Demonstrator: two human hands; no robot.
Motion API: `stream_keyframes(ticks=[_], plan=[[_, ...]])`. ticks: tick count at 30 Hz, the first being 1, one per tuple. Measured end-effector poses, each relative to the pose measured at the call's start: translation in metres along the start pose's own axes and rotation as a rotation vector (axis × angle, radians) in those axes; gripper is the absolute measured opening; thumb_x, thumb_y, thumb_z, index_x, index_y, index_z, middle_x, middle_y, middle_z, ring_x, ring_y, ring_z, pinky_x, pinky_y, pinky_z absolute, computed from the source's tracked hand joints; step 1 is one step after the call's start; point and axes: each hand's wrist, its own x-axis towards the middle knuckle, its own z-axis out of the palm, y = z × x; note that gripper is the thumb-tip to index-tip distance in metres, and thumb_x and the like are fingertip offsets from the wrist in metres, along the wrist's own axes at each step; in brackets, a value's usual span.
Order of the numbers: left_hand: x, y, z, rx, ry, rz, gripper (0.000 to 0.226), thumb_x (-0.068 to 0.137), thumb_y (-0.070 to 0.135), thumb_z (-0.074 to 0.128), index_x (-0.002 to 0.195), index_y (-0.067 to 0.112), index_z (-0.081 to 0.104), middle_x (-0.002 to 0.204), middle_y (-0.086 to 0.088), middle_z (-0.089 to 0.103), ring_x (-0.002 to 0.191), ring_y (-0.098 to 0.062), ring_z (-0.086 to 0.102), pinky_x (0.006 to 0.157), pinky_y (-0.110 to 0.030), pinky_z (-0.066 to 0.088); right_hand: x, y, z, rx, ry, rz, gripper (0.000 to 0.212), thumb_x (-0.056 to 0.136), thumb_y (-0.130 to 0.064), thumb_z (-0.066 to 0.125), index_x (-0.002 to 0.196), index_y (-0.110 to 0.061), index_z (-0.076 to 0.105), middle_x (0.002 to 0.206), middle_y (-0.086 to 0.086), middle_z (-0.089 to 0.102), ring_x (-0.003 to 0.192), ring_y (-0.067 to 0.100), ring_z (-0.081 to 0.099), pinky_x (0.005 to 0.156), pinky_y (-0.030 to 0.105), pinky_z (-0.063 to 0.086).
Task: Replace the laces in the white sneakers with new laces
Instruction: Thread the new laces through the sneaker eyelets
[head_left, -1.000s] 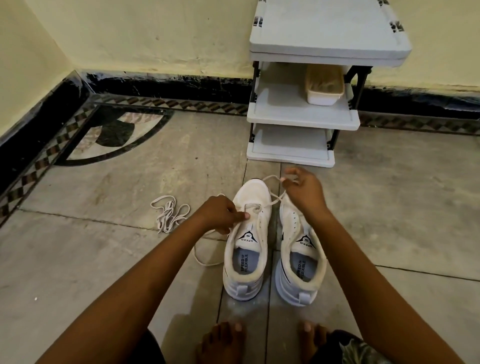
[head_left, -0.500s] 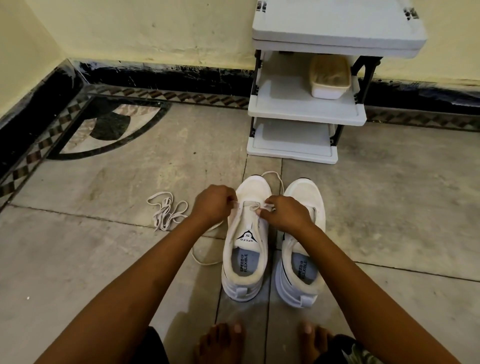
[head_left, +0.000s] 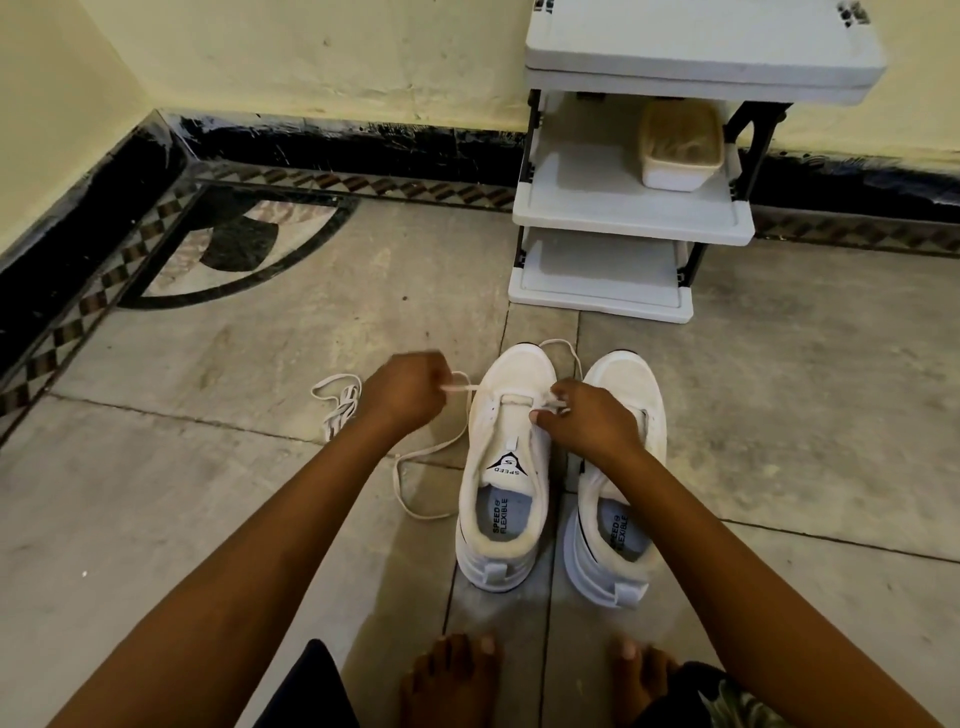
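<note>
A left sneaker and a right sneaker, both white, stand side by side on the floor, heels toward the person. They are in front of a white rack that stands at the far edge of the floor, by the wall. A lace passes through only the front eyelets of the left sneaker. The left hand pinches one part of it, drawn out to the left. The right hand pinches the other part at the right eyelets. The rest of it lies looped on the floor beside the shoe. A second lace lies bundled further left. On the middle shelf of the rack, a white tub holds something pale brown; I cannot tell what.
</note>
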Motion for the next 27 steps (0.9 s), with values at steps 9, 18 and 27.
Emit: stream_keyframes(ticks=[9, 18, 27], plan=[[-0.039, -0.019, 0.067, 0.299, -0.468, 0.144, 0.023, 0.077, 0.022, 0.068, 0.099, 0.016, 0.067, 0.103, -0.007, 0.067, 0.096, -0.025, 0.061, 0.073, -0.031, 0.047, -0.003, -0.017, -0.017, 0.404, 0.275, 0.037, 0.029, 0.091, -0.009, 0.039, 0.083, 0.011, 0.058, 0.083, 0.022, 0.063, 0.079, 0.034, 0.054, 0.067, 0.034, 0.039], [-0.057, -0.035, 0.069, 0.210, -0.324, 0.176, 0.015, 0.086, 0.015, 0.053, 0.091, 0.010, 0.066, 0.098, -0.007, 0.067, 0.093, -0.023, 0.060, 0.072, -0.029, 0.044, -0.015, -0.016, -0.032, 0.900, 0.164, 0.041, 0.024, 0.086, 0.009, 0.052, 0.106, 0.001, 0.062, 0.083, 0.012, 0.063, 0.072, 0.020, 0.058, 0.077, 0.034, 0.051], [-0.045, 0.024, -0.073, -0.537, 0.079, 0.065, 0.024, 0.083, -0.008, 0.055, 0.094, 0.012, 0.062, 0.067, -0.007, 0.064, 0.053, -0.007, 0.061, 0.054, -0.018, 0.052, -0.041, -0.059, -0.103, 0.958, 0.246, -0.131, 0.020, 0.089, -0.008, 0.060, 0.101, 0.007, 0.066, 0.077, 0.010, 0.063, 0.064, 0.014, 0.055, 0.062, 0.019, 0.049]])
